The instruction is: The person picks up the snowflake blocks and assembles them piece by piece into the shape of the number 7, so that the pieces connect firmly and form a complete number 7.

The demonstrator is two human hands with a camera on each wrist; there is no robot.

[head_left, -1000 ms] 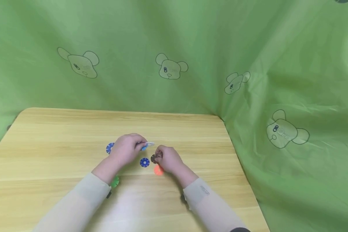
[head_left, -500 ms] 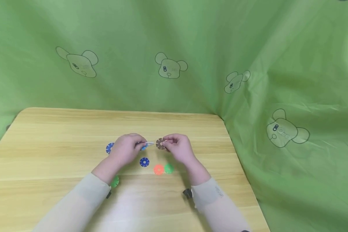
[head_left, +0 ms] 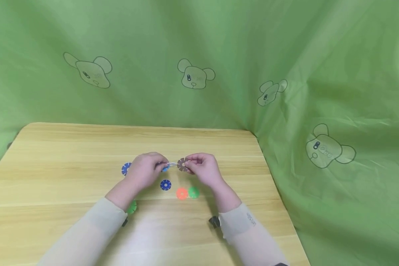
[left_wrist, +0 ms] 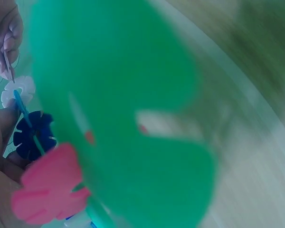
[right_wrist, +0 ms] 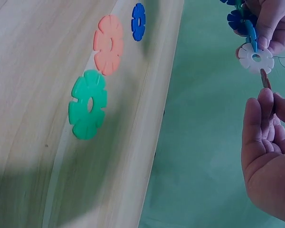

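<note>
In the head view my left hand (head_left: 146, 168) pinches a chain of joined slotted plastic discs. The left wrist view has this chain close up: a white disc (left_wrist: 23, 85), a light blue one seen edge-on, a dark blue disc (left_wrist: 42, 142), a pink disc (left_wrist: 50, 190) and a large blurred green disc (left_wrist: 114, 95). My right hand (head_left: 204, 170) holds a brown slotted disc (head_left: 180, 165) between thumb and fingers. Turned edge-on in the right wrist view, the brown disc meets the rim of the white disc (right_wrist: 249, 61); how deep its slot sits is unclear.
Loose on the wooden table (head_left: 86, 147) lie a dark blue disc (head_left: 162, 185), an orange disc (head_left: 178, 194) and a green disc (head_left: 196, 193), the last two side by side. Green cloth (head_left: 146, 92) hangs behind the table and along its right side.
My right hand has lifted the brown disc off the table, away from the orange and green discs, and brought it up and left to the white disc. My left hand stays in place.
</note>
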